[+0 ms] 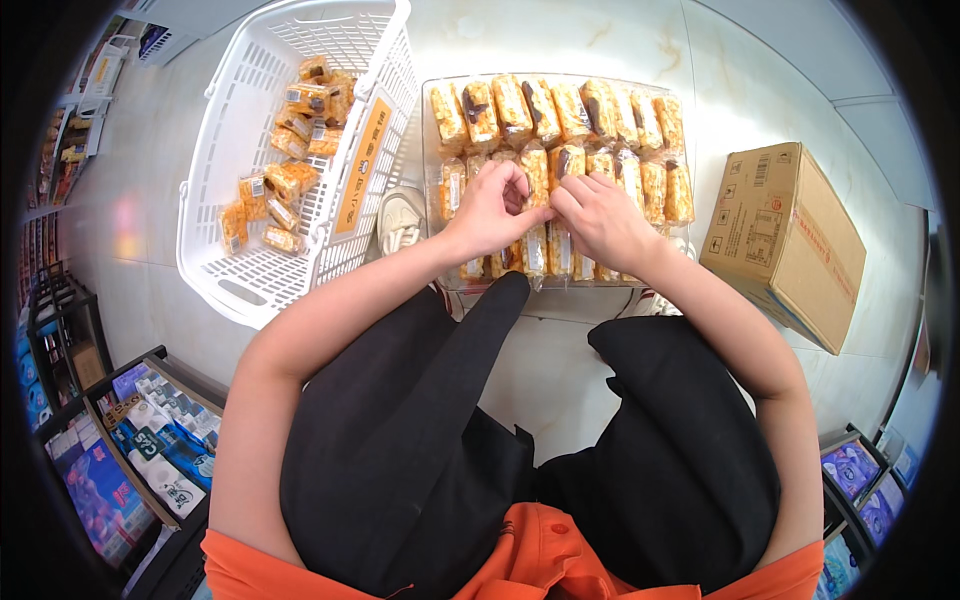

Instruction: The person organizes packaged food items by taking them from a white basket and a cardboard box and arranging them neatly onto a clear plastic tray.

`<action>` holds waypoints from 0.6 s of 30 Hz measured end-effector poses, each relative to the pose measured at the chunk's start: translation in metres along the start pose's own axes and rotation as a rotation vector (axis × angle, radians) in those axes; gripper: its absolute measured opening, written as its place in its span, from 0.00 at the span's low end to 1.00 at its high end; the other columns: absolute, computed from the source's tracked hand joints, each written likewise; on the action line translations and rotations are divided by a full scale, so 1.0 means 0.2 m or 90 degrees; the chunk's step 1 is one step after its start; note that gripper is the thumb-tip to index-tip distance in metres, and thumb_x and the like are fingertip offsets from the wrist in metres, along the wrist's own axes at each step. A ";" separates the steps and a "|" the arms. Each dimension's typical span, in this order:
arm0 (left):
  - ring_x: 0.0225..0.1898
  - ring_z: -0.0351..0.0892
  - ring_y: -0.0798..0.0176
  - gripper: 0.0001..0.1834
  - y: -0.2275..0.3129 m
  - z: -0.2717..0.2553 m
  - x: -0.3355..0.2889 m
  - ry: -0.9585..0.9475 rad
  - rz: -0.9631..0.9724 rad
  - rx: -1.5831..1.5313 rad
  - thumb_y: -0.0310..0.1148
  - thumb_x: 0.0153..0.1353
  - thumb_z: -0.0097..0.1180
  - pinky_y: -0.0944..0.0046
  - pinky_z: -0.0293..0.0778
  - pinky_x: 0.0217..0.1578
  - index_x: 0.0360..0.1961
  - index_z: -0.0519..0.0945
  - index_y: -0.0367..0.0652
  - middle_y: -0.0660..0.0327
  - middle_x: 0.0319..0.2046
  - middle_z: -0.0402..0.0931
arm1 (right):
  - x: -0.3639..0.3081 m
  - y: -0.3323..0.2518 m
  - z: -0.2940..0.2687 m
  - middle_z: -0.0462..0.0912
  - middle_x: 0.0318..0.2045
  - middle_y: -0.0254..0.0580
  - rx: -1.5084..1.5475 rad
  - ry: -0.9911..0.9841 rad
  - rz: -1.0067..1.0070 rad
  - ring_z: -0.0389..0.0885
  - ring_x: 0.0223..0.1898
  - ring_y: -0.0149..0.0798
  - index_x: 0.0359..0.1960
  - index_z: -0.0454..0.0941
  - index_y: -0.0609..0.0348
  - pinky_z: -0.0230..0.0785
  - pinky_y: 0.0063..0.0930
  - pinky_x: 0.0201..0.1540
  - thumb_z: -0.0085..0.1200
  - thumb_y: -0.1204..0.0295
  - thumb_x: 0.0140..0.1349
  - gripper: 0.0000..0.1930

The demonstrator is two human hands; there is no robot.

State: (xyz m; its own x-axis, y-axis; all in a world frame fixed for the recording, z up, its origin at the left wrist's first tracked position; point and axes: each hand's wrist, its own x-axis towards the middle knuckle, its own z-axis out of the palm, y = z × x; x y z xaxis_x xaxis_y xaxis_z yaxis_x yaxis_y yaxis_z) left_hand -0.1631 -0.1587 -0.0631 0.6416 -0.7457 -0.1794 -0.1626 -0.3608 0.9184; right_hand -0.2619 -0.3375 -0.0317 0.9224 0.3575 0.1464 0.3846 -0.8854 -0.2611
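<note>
Both my hands are over a clear plastic tray (432,130) packed with rows of wrapped snack bars (513,108), golden and puffed, some with dark patches. My left hand (490,212) has its fingers curled and its thumb stretched toward the right hand. Closed in a pinch, my right hand (603,215) meets that thumb near the tray's middle. Between them stands one wrapped snack bar (535,172), its lower part hidden by my fingers. Both hands appear to grip it, though the exact contact is covered.
To the left, a white slotted plastic basket (225,285) holds several loose wrapped snacks (290,180). A closed cardboard box (780,235) sits on the floor at right. My shoe (402,220) is beside the tray. Shelves with packaged goods (160,450) line the lower left.
</note>
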 end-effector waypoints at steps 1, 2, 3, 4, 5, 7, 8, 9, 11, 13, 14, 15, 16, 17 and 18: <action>0.30 0.70 0.76 0.17 0.00 0.00 -0.02 -0.013 0.007 -0.002 0.34 0.56 0.68 0.74 0.72 0.31 0.29 0.69 0.39 0.63 0.38 0.63 | 0.00 0.01 -0.02 0.73 0.30 0.40 0.012 -0.018 -0.009 0.75 0.35 0.41 0.32 0.69 0.56 0.64 0.32 0.41 0.56 0.76 0.47 0.11; 0.29 0.71 0.74 0.16 -0.01 0.00 -0.03 0.006 0.030 -0.026 0.35 0.55 0.68 0.72 0.72 0.31 0.29 0.71 0.39 0.62 0.37 0.64 | 0.02 0.01 -0.03 0.73 0.30 0.40 0.025 -0.035 -0.021 0.75 0.36 0.41 0.32 0.69 0.56 0.64 0.32 0.41 0.55 0.76 0.46 0.11; 0.28 0.72 0.72 0.16 -0.01 0.01 -0.05 0.024 0.054 -0.050 0.35 0.55 0.68 0.70 0.73 0.30 0.29 0.72 0.39 0.61 0.36 0.65 | 0.02 0.01 -0.05 0.73 0.30 0.40 0.026 -0.054 -0.027 0.76 0.36 0.42 0.32 0.69 0.57 0.65 0.32 0.42 0.55 0.77 0.46 0.11; 0.27 0.72 0.71 0.16 -0.01 0.02 -0.06 0.042 0.078 -0.074 0.36 0.54 0.68 0.68 0.73 0.30 0.29 0.73 0.39 0.60 0.35 0.66 | 0.03 0.01 -0.06 0.74 0.30 0.41 0.026 -0.073 -0.033 0.76 0.36 0.42 0.32 0.70 0.57 0.65 0.33 0.42 0.55 0.77 0.46 0.11; 0.27 0.72 0.70 0.15 0.00 0.02 -0.05 0.042 0.075 -0.039 0.36 0.55 0.67 0.68 0.73 0.30 0.30 0.73 0.39 0.60 0.36 0.66 | 0.03 0.02 -0.07 0.74 0.30 0.41 0.024 -0.092 -0.038 0.76 0.36 0.43 0.32 0.70 0.58 0.65 0.34 0.43 0.54 0.78 0.46 0.11; 0.28 0.72 0.70 0.15 0.01 0.02 0.00 0.043 0.067 0.032 0.36 0.56 0.66 0.68 0.73 0.31 0.31 0.74 0.38 0.60 0.36 0.66 | 0.05 0.02 -0.07 0.75 0.32 0.42 0.040 -0.096 -0.011 0.76 0.37 0.43 0.33 0.71 0.59 0.65 0.35 0.44 0.54 0.78 0.46 0.11; 0.28 0.72 0.69 0.14 0.00 0.02 0.03 0.039 0.070 0.013 0.36 0.56 0.66 0.68 0.73 0.31 0.31 0.74 0.38 0.59 0.37 0.65 | 0.06 0.03 -0.07 0.76 0.32 0.42 0.045 -0.101 0.005 0.77 0.38 0.43 0.34 0.72 0.60 0.65 0.35 0.44 0.54 0.78 0.47 0.11; 0.28 0.72 0.70 0.14 -0.01 0.02 0.04 0.033 0.070 0.015 0.36 0.56 0.66 0.68 0.73 0.31 0.32 0.74 0.39 0.60 0.37 0.65 | 0.07 0.03 -0.07 0.76 0.33 0.43 0.063 -0.104 0.013 0.77 0.38 0.44 0.34 0.72 0.60 0.65 0.36 0.44 0.54 0.78 0.48 0.10; 0.29 0.72 0.70 0.14 -0.01 0.01 0.05 0.019 0.069 0.020 0.36 0.56 0.66 0.69 0.73 0.31 0.32 0.74 0.39 0.60 0.37 0.64 | 0.08 0.04 -0.06 0.78 0.33 0.44 0.101 -0.107 0.031 0.78 0.39 0.45 0.35 0.73 0.61 0.65 0.37 0.45 0.54 0.77 0.49 0.10; 0.32 0.73 0.72 0.13 0.02 0.00 0.03 -0.008 0.035 0.025 0.33 0.57 0.65 0.71 0.74 0.34 0.34 0.73 0.38 0.60 0.39 0.63 | 0.10 0.05 -0.08 0.79 0.32 0.44 0.116 -0.154 0.054 0.79 0.38 0.46 0.36 0.74 0.60 0.65 0.38 0.45 0.53 0.75 0.51 0.10; 0.34 0.73 0.72 0.13 0.04 -0.01 0.02 -0.021 0.018 0.030 0.32 0.58 0.65 0.72 0.75 0.35 0.35 0.73 0.38 0.61 0.40 0.63 | 0.12 0.06 -0.09 0.80 0.32 0.44 0.124 -0.176 0.064 0.80 0.38 0.46 0.36 0.74 0.60 0.66 0.39 0.45 0.53 0.75 0.51 0.09; 0.33 0.73 0.72 0.14 0.02 0.00 0.01 -0.017 0.035 -0.002 0.32 0.55 0.67 0.71 0.75 0.35 0.35 0.73 0.38 0.60 0.41 0.62 | 0.15 0.06 -0.09 0.80 0.31 0.44 0.124 -0.205 0.065 0.80 0.38 0.46 0.37 0.75 0.60 0.66 0.39 0.45 0.52 0.74 0.52 0.10; 0.33 0.73 0.71 0.16 -0.01 0.01 0.00 -0.013 0.051 -0.034 0.31 0.53 0.68 0.70 0.76 0.34 0.35 0.73 0.39 0.60 0.41 0.62 | 0.17 0.06 -0.10 0.81 0.31 0.44 0.123 -0.233 0.066 0.80 0.37 0.46 0.37 0.75 0.59 0.66 0.40 0.45 0.52 0.73 0.52 0.10; 0.32 0.73 0.71 0.17 -0.02 -0.01 -0.01 -0.007 0.064 -0.056 0.31 0.51 0.70 0.69 0.76 0.34 0.35 0.73 0.39 0.59 0.41 0.62 | 0.21 0.05 -0.09 0.81 0.30 0.44 0.128 -0.255 0.060 0.81 0.37 0.46 0.37 0.76 0.59 0.66 0.40 0.45 0.52 0.73 0.52 0.10; 0.34 0.73 0.69 0.18 -0.02 -0.02 -0.01 -0.021 0.030 -0.040 0.29 0.49 0.70 0.69 0.78 0.37 0.36 0.72 0.38 0.58 0.43 0.61 | 0.23 0.04 -0.10 0.80 0.29 0.43 0.126 -0.269 0.061 0.80 0.36 0.46 0.35 0.75 0.58 0.66 0.40 0.44 0.51 0.73 0.51 0.09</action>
State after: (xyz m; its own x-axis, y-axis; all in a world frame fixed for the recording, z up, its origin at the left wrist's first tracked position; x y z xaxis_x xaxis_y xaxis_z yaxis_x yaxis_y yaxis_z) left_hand -0.1612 -0.1534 -0.0642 0.6091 -0.7795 -0.1465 -0.1442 -0.2905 0.9460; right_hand -0.2164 -0.3336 -0.0089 0.8725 0.4023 -0.2772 0.2580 -0.8612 -0.4379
